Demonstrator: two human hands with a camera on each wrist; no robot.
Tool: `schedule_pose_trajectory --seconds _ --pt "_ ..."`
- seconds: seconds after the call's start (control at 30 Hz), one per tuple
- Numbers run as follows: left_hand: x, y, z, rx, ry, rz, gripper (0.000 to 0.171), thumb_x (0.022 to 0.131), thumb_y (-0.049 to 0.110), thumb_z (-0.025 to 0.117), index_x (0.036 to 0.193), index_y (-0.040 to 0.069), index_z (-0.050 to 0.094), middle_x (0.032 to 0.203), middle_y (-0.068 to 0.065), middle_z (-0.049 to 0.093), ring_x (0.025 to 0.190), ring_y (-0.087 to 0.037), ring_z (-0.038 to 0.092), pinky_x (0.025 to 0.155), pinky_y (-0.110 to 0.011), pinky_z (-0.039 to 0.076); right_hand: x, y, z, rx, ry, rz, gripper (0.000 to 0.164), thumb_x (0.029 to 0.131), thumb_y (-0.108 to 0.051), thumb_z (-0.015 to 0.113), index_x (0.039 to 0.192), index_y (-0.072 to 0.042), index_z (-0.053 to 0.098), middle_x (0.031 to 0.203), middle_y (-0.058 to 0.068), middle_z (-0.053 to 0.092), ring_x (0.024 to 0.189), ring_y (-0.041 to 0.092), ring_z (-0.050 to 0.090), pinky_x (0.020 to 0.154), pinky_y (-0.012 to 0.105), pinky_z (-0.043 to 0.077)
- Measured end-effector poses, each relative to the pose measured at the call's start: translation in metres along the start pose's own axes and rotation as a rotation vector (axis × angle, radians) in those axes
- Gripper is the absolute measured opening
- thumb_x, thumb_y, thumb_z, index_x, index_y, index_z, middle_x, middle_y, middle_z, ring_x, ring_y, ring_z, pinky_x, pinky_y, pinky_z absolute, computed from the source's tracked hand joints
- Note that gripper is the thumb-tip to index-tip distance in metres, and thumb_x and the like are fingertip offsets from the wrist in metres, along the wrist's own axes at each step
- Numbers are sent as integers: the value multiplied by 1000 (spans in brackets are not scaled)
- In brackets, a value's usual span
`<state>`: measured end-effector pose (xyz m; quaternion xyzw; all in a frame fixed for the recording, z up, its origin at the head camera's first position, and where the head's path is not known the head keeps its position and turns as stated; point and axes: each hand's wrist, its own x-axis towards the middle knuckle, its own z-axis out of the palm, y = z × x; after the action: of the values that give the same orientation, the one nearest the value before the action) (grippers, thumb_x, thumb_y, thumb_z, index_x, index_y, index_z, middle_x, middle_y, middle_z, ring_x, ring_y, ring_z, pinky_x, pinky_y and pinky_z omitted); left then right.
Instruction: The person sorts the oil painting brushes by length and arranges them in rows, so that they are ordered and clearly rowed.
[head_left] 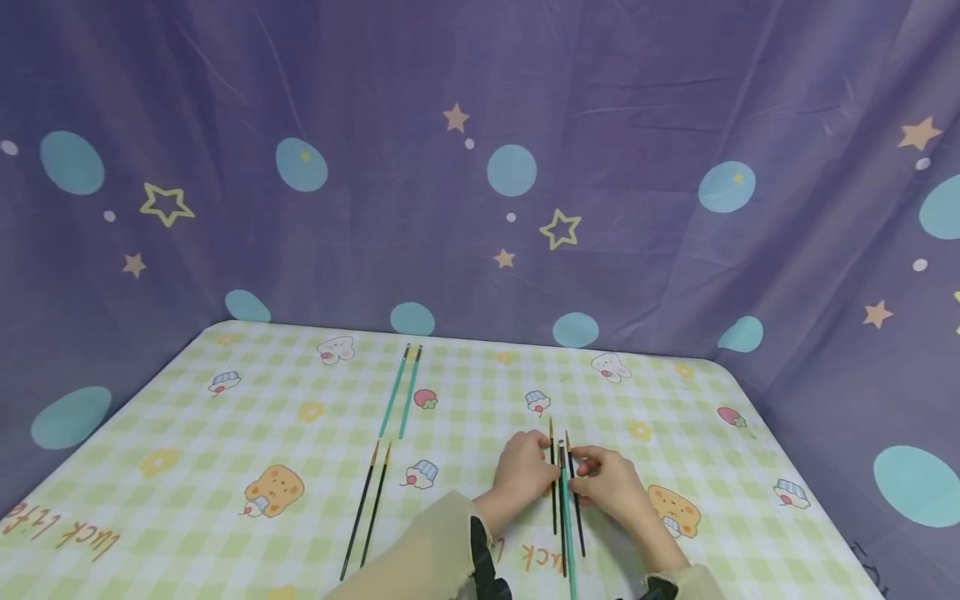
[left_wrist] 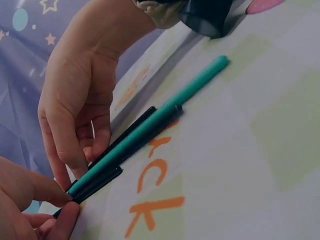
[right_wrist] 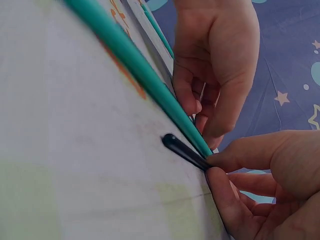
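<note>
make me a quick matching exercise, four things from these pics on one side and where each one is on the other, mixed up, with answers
Things
1. Left hand
2. Teal brush pair
3. Right hand
4. Black brush pair

Places
A. At the right side of the brush group
B. Left of the hands, nearer the wearer
C. At the left side of the brush group
D. Left of the hands, farther back

Pairs: 1-C, 2-D, 3-A, 4-B

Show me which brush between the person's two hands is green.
The green brush between the left hand and right hand, reaching nearest the person; the three black brushes bunched with it have dark handles.
</note>
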<state>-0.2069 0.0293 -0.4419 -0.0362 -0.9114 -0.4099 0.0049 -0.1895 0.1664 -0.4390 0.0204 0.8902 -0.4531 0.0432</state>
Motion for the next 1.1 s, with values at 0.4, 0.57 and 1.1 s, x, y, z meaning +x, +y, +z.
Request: schedule_pose_trajectory --seconds 0.4,0.57,1.1 --pt "3 7 -5 181 14 52 27 65 16 72 88 5 66 80 -3 55 73 -17 50 65 -29 44 1 -1 0 -12 -5 9 48 69 -1 69 116 0 59 75 3 55 55 10 56 50 23 52" --pt "6 5 -8 106 9 15 25 64 15 72 87 6 67 74 0 61 61 -14 54 56 -24 45 1 0 1 -2 -5 10 47 69 -1 70 115 -1 59 77 4 55 57 11 57 50 24 52" --pt "3 -12 -21 -257 -57 -52 30 70 2 67 99 2 64 73 2 57 45 -7 49 39 -21 44 1 -1 0 -9 2 12 48 68 -2 70 115 -1 60 76 3 55 53 11 57 48 24 51"
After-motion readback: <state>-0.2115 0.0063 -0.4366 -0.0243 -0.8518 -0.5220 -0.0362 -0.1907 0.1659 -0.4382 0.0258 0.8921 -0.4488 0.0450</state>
